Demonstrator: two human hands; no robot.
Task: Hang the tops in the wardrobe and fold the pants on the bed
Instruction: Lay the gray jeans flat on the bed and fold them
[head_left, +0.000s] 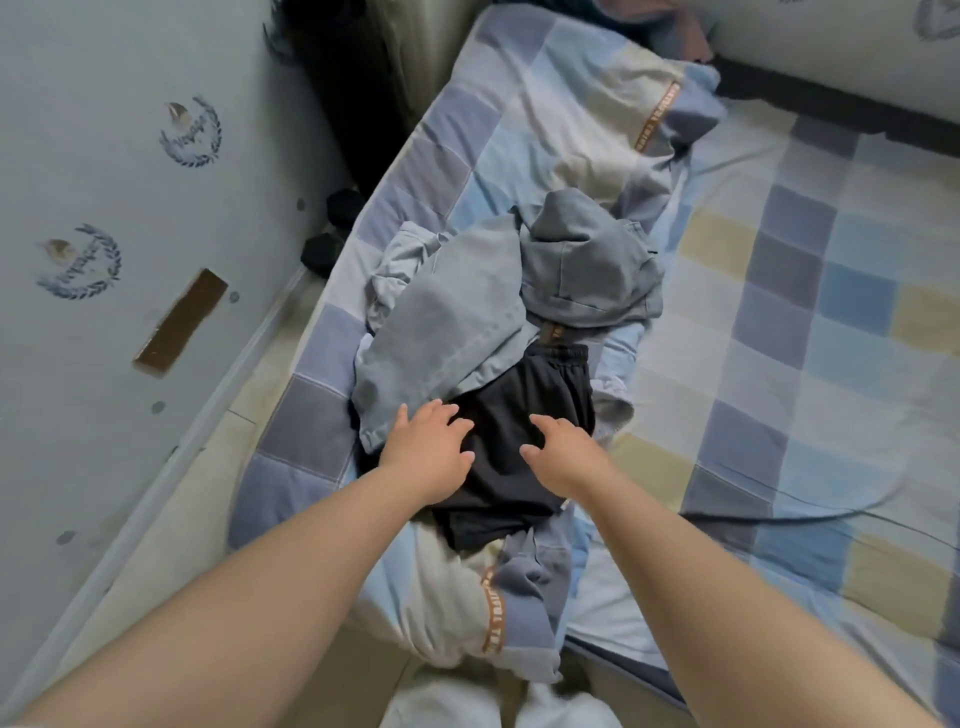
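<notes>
A pair of black pants (524, 447) with an elastic waistband lies folded on the bed (810, 322), near its left edge. My left hand (428, 452) rests flat on the left side of the black pants, fingers spread. On their right side my right hand (563, 452) hovers or touches with relaxed fingers. Just beyond lies a light grey garment (447, 332), partly over the black pants. A darker grey garment (587, 265) sits crumpled behind it.
A checked blue, grey and cream quilt (519, 114) is bunched along the bed's left side and hangs over its near edge. A pale wall with printed emblems (104, 260) stands at the left. Dark objects (332, 228) lie on the floor in the gap.
</notes>
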